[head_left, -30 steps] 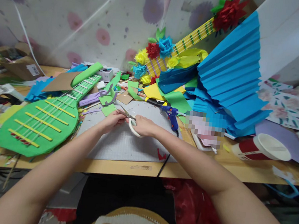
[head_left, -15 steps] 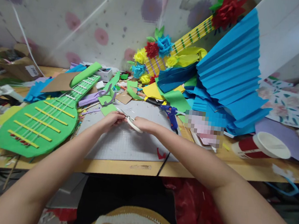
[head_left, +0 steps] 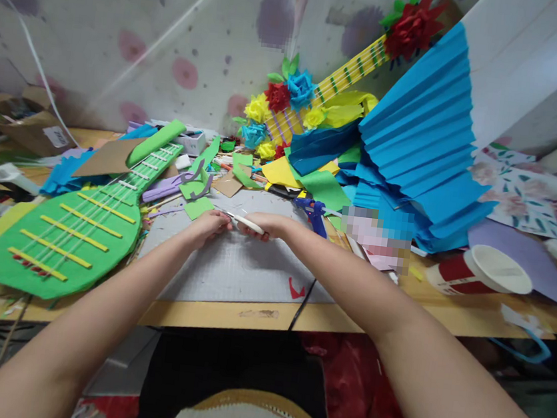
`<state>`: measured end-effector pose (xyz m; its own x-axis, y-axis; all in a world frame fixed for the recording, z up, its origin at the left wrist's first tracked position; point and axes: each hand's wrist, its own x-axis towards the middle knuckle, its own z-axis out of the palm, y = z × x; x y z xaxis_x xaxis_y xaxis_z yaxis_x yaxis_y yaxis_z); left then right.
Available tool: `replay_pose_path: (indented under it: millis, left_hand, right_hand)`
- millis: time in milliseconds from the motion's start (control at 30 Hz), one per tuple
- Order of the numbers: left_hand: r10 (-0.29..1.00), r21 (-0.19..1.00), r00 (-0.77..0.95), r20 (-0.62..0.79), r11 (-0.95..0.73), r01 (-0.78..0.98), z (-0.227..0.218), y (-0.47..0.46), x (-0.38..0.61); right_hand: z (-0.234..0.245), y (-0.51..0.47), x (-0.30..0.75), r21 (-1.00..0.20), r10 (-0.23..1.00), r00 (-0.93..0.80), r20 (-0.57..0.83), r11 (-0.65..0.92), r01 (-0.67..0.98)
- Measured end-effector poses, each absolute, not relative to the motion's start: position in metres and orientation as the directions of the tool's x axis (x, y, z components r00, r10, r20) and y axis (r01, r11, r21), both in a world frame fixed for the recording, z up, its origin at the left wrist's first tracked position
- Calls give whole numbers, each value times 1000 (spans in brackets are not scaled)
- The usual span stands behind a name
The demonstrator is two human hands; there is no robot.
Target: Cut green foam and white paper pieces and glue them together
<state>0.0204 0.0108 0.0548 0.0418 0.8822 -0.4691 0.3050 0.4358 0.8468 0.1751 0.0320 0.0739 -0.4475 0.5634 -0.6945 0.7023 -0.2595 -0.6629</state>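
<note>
My right hand (head_left: 265,224) is closed round the white handles of a pair of scissors (head_left: 243,221), whose blades point left toward my left hand (head_left: 209,225). My left hand is pinched shut beside the blade tips; what it holds is too small to make out. Both hands hover over a grey cutting mat (head_left: 236,264) in the middle of the wooden table (head_left: 226,314). A small red paper scrap (head_left: 295,289) lies on the mat's near right corner.
A green paper guitar (head_left: 69,229) lies left of the mat. A blue glue gun (head_left: 314,212) sits behind my right hand, its cord running off the table's front. Folded blue paper fans (head_left: 416,144), a flowered yellow guitar (head_left: 322,93) and a tipped red paper cup (head_left: 477,272) crowd the right.
The scissors have tilted flatter and swung left in my right hand. Both hands have edged slightly away from me across the mat.
</note>
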Motion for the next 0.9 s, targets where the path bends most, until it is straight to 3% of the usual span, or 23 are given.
replay_pose_path:
  millis: [567,900]
  left_hand:
    - [836,806,59,-545,503,313,65,13,26]
    - [719,744,190,-668,648,164,58,23,19]
  right_hand:
    - [78,31,176,-681,504,-529,-683,-178,710]
    - [77,29,175,-673,493,-512,-703,-229,704]
